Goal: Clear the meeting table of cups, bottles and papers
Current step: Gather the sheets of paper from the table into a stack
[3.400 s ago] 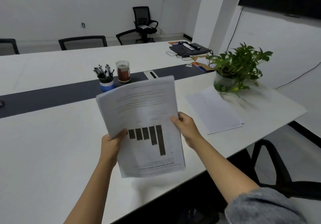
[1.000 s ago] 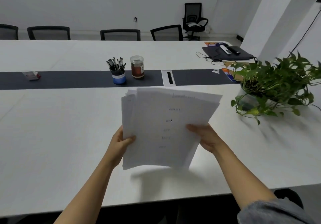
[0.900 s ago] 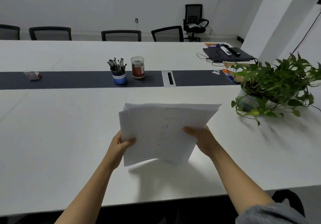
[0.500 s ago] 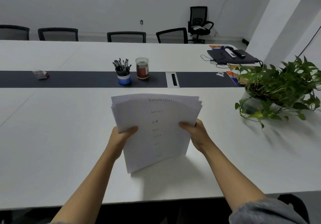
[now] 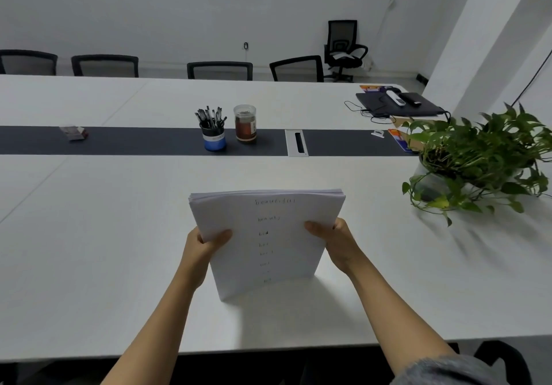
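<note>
White paper stack (image 5: 270,253) stands upright, bottom edge on desk (image 5: 89,250), near front edge, w/ handwritten words on front sheet. Left grip (image 5: 203,245) pinches left side, thumb on front; right grip (image 5: 339,242) pinches right side same way. Prob. step: squaring sheets before carrying away. Risks: top edges not fully aligned, so loose sheets may slide out if pinch weakens during lift; stack may bend & fan. Jar (image 5: 245,123) on dark strip (image 5: 119,141), well apart, not yet cleared.
</note>
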{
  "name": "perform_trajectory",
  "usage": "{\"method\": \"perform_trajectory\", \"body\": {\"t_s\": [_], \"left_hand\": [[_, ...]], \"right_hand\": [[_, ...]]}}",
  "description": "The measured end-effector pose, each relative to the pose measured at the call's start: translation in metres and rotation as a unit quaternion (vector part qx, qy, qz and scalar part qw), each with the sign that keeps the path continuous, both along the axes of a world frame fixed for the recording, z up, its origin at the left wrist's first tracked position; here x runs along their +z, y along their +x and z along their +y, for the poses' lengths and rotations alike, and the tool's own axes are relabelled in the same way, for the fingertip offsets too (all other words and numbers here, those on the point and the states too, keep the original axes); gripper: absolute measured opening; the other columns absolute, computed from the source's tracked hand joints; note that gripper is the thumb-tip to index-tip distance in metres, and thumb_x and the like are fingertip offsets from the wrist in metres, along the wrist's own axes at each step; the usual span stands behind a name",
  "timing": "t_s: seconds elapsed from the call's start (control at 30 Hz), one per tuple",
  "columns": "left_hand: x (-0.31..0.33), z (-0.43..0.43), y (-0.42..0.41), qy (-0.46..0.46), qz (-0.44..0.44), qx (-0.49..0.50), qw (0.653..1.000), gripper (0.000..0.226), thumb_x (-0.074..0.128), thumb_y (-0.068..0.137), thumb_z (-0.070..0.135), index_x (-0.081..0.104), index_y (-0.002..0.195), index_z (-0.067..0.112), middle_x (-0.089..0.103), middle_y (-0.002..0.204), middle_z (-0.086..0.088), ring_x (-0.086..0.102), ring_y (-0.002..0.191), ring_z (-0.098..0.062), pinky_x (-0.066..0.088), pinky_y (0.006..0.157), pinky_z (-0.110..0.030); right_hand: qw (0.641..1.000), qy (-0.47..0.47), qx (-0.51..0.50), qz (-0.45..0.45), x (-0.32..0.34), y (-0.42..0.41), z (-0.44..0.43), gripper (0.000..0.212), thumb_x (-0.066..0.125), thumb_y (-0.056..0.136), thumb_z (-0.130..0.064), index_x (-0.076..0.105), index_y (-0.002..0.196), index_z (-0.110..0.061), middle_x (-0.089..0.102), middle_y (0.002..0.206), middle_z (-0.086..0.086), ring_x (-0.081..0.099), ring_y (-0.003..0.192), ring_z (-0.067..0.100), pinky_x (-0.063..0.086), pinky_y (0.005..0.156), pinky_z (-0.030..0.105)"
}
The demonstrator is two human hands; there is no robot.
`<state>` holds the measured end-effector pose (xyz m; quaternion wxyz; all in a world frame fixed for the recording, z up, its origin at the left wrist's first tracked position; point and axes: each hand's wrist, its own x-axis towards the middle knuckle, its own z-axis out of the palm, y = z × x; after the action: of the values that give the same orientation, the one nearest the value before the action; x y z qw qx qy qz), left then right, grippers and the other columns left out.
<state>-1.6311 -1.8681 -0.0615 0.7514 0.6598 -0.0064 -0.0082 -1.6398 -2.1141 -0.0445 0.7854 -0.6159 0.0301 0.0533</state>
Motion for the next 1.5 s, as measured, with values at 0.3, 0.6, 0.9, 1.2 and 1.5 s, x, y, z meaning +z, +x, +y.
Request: {"method": "perform_trajectory", "body": {"t_s": [0.3,0.6,0.9,1.2,1.5], "left_hand": [[-0.006,-0.011,-0.016,-0.004,0.057,0.036,0.998,0.05,0.073,0.042,0.042,0.068,0.086,0.018,0.074,0.08,0.001,0.068,0.078,-0.02,0.057,0.071,-0.036],[0.047,0.046,-0.035,-0.051,0.003,0.111,0.992,0.033,0.073,0.054,0.033,0.067,0.079,0.013,0.072,0.07,0.006,0.067,0.061,-0.011,0.057,0.056,-0.028],[0.076,0.242,-0.109,-0.139,0.088,0.335,0.928,0.019,0.064,0.084,0.012,0.063,0.102,0.006,0.066,0.088,-0.006,0.061,0.075,-0.022,0.048,0.073,-0.035],[0.055,0.438,-0.269,-0.186,0.182,0.337,0.905,0.031,0.051,0.091,0.019,0.059,0.116,0.004,0.064,0.109,-0.018,0.061,0.091,-0.033,0.049,0.084,-0.043],[0.01,0.504,-0.347,-0.12,0.171,0.398,0.893,0.026,0.053,0.09,0.006,0.056,0.113,0.017,0.066,0.103,-0.01,0.061,0.088,-0.025,0.054,0.057,-0.034]], "right_hand": [[0.999,0.003,-0.041,0.017,0.0,0.0,0.006,0.03,0.08,0.051,-0.025,0.068,0.076,-0.014,0.072,0.067,-0.009,0.067,0.064,0.009,0.052,0.055,0.017],[0.99,-0.12,0.066,-0.043,0.046,-0.003,0.057,0.006,0.065,0.086,-0.021,0.066,0.09,-0.018,0.07,0.087,-0.004,0.067,0.077,0.013,0.057,0.07,0.025],[0.929,-0.244,0.274,-0.043,0.043,-0.029,0.243,0.017,0.058,0.091,-0.027,0.066,0.09,-0.012,0.066,0.085,-0.005,0.064,0.074,0.01,0.05,0.064,0.017],[0.897,-0.205,0.391,-0.042,0.033,-0.103,0.471,0.026,0.061,0.072,-0.034,0.061,0.072,-0.008,0.064,0.075,0.005,0.062,0.066,0.018,0.05,0.063,0.028],[0.9,-0.163,0.404,0.001,0.011,-0.142,0.61,0.013,0.056,0.091,-0.02,0.062,0.082,-0.013,0.067,0.088,0.006,0.064,0.078,0.021,0.051,0.065,0.026]]}}
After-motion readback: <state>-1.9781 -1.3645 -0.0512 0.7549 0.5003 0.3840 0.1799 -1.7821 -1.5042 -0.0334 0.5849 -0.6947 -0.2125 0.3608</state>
